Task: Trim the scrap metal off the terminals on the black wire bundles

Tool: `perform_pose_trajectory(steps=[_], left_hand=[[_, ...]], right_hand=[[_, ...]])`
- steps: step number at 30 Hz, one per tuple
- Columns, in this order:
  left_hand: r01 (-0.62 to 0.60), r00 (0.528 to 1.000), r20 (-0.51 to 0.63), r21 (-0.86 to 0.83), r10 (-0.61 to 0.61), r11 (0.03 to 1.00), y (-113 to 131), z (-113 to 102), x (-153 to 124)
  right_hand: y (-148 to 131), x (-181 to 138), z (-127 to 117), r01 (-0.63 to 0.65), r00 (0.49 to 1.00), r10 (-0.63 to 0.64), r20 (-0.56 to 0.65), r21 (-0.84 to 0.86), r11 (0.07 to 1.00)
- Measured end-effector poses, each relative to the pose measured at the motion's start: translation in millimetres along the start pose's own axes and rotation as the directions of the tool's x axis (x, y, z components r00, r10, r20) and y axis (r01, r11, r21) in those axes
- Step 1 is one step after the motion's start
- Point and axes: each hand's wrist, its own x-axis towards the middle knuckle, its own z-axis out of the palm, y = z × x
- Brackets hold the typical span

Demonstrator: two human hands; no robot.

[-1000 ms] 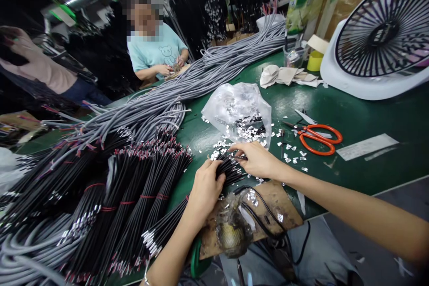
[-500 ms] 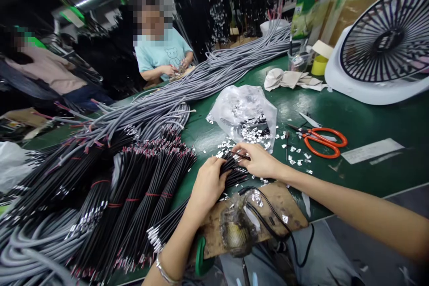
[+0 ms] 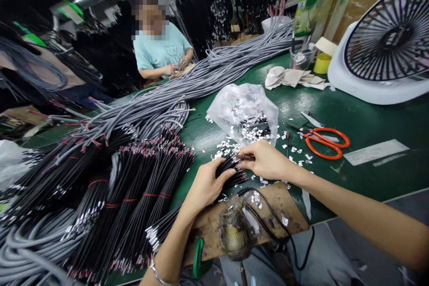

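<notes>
My left hand [image 3: 208, 183] is wrapped round a loose bundle of thin black cables [image 3: 229, 164], thumb across the top. The bundle's silver-wrapped rear ends show beside my left forearm. My right hand [image 3: 270, 161] pinches a slim dark tool [image 3: 246, 157] at the bundle's front ends; its exact kind is unclear, and the fingers hide part of it. Just beyond both hands lies a clear plastic bag [image 3: 217, 107] with small silver foil pieces [image 3: 256, 132] in and around it. Below the hands, a wooden board [image 3: 281, 205] carries a lumpy, tape-wrapped device [image 3: 234, 232] with a black cord.
Several tied bundles of black cables [image 3: 134, 205] fill the left side. Long grey cables [image 3: 214, 71] cross the back. Orange-handled scissors [image 3: 326, 143] lie at right, before a white fan [image 3: 345, 76]. A co-worker [image 3: 164, 53] sits across the green table [image 3: 378, 120].
My right hand has shifted slightly right, with the slim dark tool still pinched in it. My left thumb lies further over the bundle. The view has moved a little.
</notes>
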Motion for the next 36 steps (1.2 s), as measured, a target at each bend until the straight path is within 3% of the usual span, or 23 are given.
perform_pose_trajectory(steps=[3,10,18,21,23,27,31,36], left_hand=[[-0.012,0.999,0.040,0.057,0.009,0.998,1.9,-4.5,-0.3],[0.048,0.996,-0.084,0.243,-0.028,0.969,3.1,3.4,-1.1],[-0.050,0.999,0.021,0.466,0.046,0.883,-2.4,4.0,-5.6],[-0.046,0.998,-0.015,0.484,0.061,0.874,-3.0,5.7,-7.4],[0.009,0.996,-0.082,0.424,0.028,0.906,-3.3,6.8,-7.7],[0.148,0.980,-0.154,0.136,-0.127,0.980,-4.3,5.1,-5.3],[0.192,0.951,-0.235,-0.070,-0.203,0.979,-7.9,2.3,-1.3],[0.200,0.935,-0.226,-0.302,-0.273,0.932,-6.7,2.3,1.2]], right_hand=[[-4.5,-0.4,2.9,-0.002,0.998,0.002,-0.060,-0.001,1.000],[-4.8,-1.9,-5.3,-0.050,0.989,0.052,-0.135,0.020,0.999],[-1.5,-1.6,-7.7,-0.057,0.990,0.046,-0.136,-0.081,0.995],[-1.4,-1.4,-7.6,-0.077,0.987,0.060,-0.150,-0.114,0.990],[-1.8,-1.5,-8.0,-0.091,0.984,0.069,-0.162,-0.133,0.987],[-2.8,-1.9,-6.5,-0.069,0.987,0.047,-0.156,-0.144,0.987],[-0.3,-1.0,0.8,-0.041,0.990,0.019,-0.138,-0.153,0.987],[4.5,3.2,12.2,-0.055,0.990,0.035,-0.138,-0.145,0.988]])
